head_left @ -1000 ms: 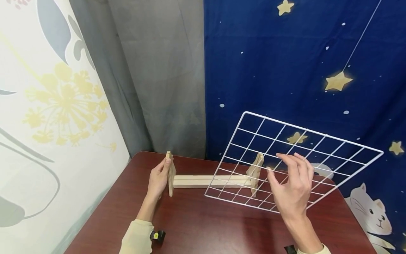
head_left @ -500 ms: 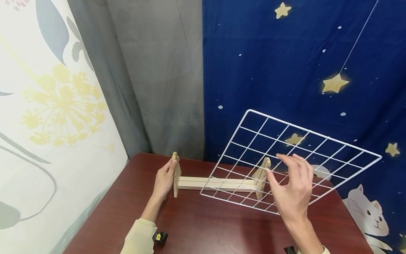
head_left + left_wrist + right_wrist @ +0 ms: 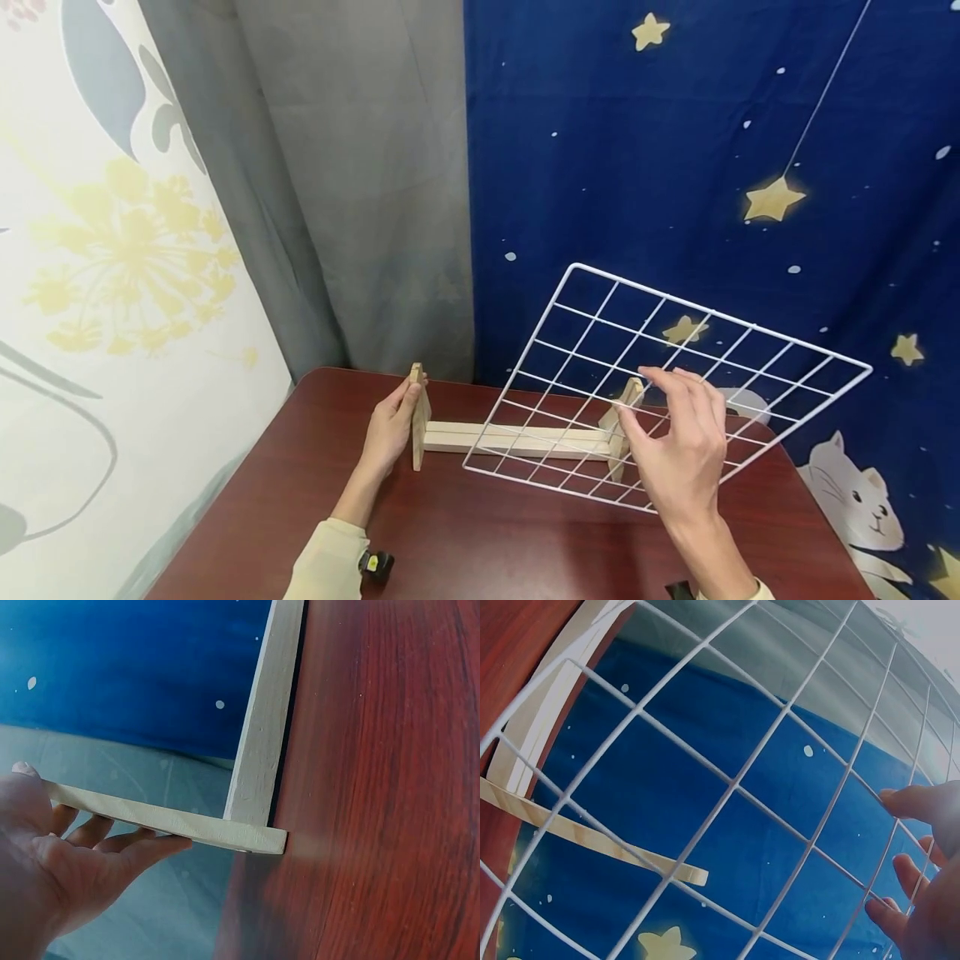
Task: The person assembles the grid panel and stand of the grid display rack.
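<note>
My left hand grips the top of the left upright of a pale wooden stand, thumb on the near side and fingers behind it. The stand has a long low crossbar between two end boards and sits on the table. In the left wrist view, the held end board meets the crossbar at its lower end. My right hand holds a white wire grid panel by its inner wires, thumb and fingers curled at them. The tilted panel overlaps the stand's right end board in the head view.
A dark red table lies under the stand, its rounded back edge near a grey curtain and a blue star-printed curtain. A white patterned curtain hangs at the left.
My left hand has shifted the wooden stand to the right along the table. The view has turned slightly right, and the grid panel, held at much the same tilt, appears a little farther left.
</note>
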A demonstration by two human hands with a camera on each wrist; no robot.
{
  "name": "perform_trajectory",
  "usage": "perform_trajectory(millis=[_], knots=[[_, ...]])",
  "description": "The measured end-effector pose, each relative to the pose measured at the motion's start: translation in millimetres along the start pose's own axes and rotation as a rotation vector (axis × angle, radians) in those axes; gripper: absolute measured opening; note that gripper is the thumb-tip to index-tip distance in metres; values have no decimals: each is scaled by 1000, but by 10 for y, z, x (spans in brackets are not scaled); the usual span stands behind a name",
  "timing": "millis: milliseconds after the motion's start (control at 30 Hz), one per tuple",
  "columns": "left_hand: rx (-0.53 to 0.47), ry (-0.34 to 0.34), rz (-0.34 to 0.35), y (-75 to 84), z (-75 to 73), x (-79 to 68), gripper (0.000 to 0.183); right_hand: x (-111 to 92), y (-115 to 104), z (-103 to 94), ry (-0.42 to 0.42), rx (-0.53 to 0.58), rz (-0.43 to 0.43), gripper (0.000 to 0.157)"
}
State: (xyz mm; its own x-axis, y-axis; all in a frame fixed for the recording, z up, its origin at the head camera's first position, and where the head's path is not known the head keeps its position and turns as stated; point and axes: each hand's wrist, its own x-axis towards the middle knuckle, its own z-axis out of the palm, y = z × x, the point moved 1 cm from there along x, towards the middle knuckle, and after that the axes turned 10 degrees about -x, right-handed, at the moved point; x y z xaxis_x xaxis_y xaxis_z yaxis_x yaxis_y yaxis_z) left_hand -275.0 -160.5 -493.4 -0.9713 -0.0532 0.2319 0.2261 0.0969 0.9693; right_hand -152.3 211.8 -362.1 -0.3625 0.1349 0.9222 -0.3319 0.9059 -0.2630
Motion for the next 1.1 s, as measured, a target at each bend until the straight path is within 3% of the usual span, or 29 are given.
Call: perform_trajectory(millis=[333, 433, 567, 667, 1100], knots=[[-48, 1, -11, -11, 111, 6, 47, 52, 7, -42, -23, -27, 4, 56], [-32, 4, -9, 98, 148, -20, 45, 89, -5, -49, -44, -23, 5, 58], [-11, 12, 6, 117, 184, -31, 47, 125, -29, -58, -61, -19, -5, 58], [7, 24, 28, 17, 204, -6, 48, 147, -40, -58, -69, -25, -18, 57], [17, 34, 31, 34, 388, -20, 48, 331, -92, 9, -93, -35, -76, 56]])
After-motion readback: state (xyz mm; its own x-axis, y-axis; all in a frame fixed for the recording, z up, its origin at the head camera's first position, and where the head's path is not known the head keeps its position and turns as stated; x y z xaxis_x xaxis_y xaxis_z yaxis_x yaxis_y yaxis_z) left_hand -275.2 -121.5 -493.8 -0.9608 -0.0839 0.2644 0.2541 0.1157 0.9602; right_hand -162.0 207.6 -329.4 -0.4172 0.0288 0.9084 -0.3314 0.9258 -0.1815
